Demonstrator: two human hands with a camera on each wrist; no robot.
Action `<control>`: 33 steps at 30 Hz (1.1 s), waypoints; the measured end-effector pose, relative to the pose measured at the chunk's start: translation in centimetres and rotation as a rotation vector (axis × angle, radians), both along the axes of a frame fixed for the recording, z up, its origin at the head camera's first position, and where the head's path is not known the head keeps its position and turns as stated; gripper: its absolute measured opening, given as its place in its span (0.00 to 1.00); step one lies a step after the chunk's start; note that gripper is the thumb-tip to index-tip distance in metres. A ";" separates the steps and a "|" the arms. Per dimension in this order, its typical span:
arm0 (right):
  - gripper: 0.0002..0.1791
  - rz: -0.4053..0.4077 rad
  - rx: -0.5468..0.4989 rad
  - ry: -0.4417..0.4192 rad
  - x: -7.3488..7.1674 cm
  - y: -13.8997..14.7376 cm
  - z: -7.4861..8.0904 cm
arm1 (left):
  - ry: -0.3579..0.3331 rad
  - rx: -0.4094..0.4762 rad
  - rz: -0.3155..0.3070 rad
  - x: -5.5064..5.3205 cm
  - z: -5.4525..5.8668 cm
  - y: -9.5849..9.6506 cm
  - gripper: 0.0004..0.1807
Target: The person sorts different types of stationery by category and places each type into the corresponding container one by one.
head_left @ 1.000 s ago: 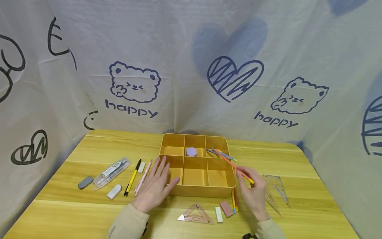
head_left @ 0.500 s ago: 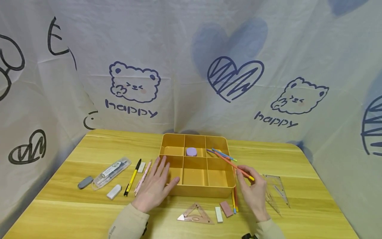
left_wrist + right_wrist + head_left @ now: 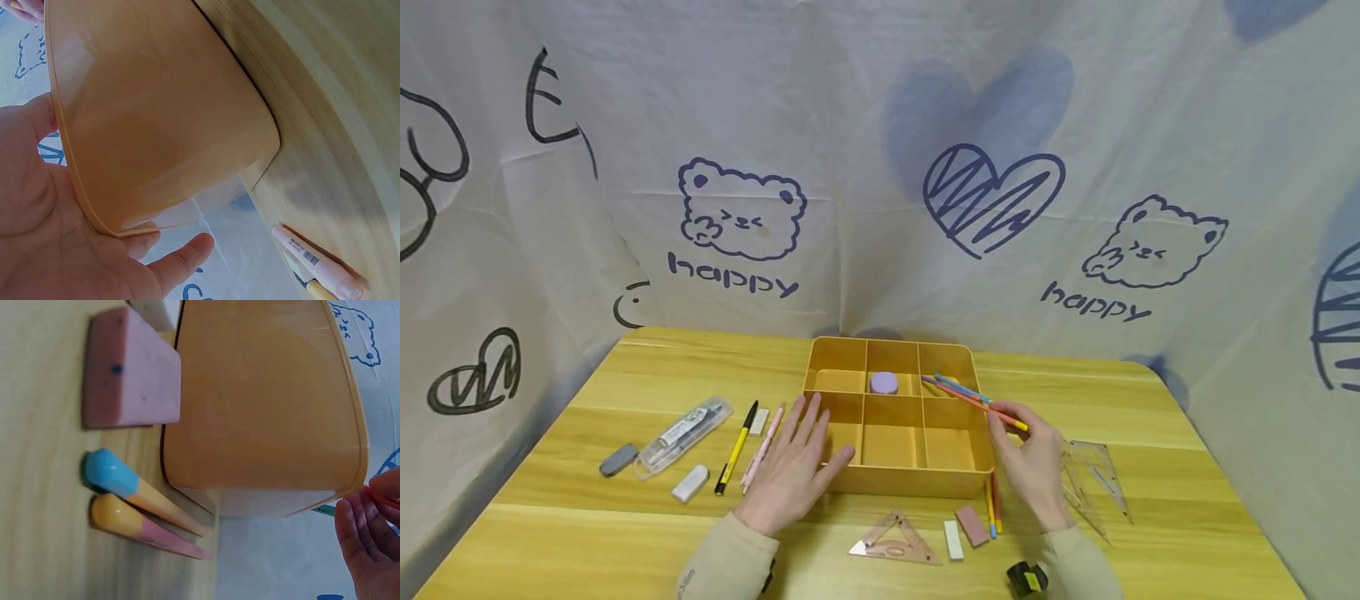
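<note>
In the head view my right hand (image 3: 1030, 458) pinches an orange-red pencil with a yellow end (image 3: 1013, 421). It slants over the back right compartment of a yellow six-compartment box (image 3: 910, 481). A blue pencil (image 3: 958, 388) and a purple-tipped one (image 3: 928, 379) lean on that compartment's rim, close beside the held pencil. My left hand (image 3: 793, 475) rests over the box's front left corner, fingers spread; the left wrist view shows its palm (image 3: 37, 219) along the rim. A lilac round item (image 3: 883, 383) sits in the back middle compartment.
Two pencils (image 3: 993, 512), a pink eraser (image 3: 972, 527), a white eraser (image 3: 953, 540) and a pink set square (image 3: 895, 546) lie before the box. Clear set squares (image 3: 1101, 475) lie right; a yellow pen (image 3: 737, 450), pink pen (image 3: 763, 450) and clear case (image 3: 681, 437) lie left.
My right hand has moved slightly away from me, carrying the orange-red pencil lower and closer to the blue pencil at the back right compartment. The left hand keeps its place on the box.
</note>
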State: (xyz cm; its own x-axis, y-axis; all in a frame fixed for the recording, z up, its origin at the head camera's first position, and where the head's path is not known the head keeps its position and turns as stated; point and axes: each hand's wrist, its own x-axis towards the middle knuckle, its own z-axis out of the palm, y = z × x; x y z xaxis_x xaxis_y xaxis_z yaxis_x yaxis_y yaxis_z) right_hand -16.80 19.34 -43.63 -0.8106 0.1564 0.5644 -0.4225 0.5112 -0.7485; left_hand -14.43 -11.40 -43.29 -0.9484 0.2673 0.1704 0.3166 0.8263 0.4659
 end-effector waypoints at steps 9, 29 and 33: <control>0.11 0.025 -0.010 -0.003 -0.2 0.3 -0.3 | -0.018 -0.001 0.003 -0.1 -0.1 0.1 0.40; 0.05 -0.052 0.219 -0.462 1.0 3.0 -1.8 | 0.008 -0.016 0.004 -0.1 -0.1 0.0 0.40; 0.09 0.022 0.262 -0.653 1.1 3.3 -2.1 | 0.004 -0.015 0.004 -0.1 -0.1 0.0 0.40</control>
State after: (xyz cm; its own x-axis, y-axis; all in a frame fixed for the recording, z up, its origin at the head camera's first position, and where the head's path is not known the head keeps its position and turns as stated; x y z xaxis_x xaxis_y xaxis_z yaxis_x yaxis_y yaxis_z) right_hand -15.66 22.64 -45.72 -0.9979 0.0613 -0.0221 0.0590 0.7055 -0.7062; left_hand -14.56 -11.39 -43.40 -0.9490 0.2656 0.1699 0.3145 0.8345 0.4524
